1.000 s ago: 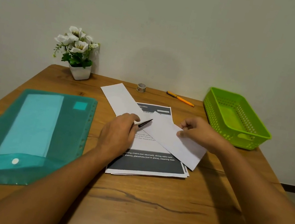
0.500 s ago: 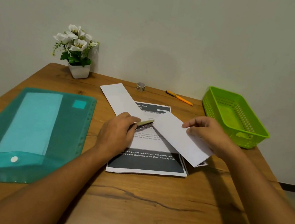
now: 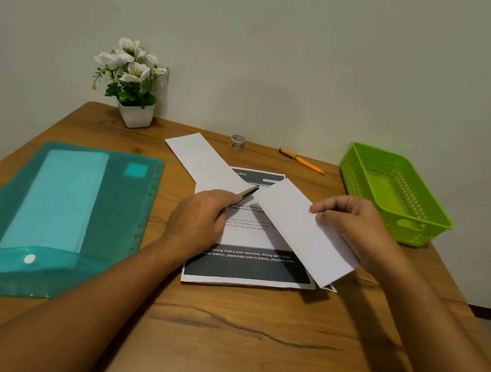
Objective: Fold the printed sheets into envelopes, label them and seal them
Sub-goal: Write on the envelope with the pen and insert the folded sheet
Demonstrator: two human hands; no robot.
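A teal plastic folder (image 3: 48,211) lies flat at the left of the wooden table (image 3: 243,347), with a potted white flower (image 3: 131,82) behind it. The left hand (image 3: 199,220) is closed around a pen (image 3: 248,192), its tip pointing at the folded white sheet (image 3: 299,227), which the right hand (image 3: 357,227) pinches at its upper edge above the stack of printed sheets (image 3: 244,263). Another folded white sheet (image 3: 200,158) lies behind. Farther back are a tape roll (image 3: 237,142) and an orange pen (image 3: 302,161); a green basket (image 3: 396,191) sits at the right
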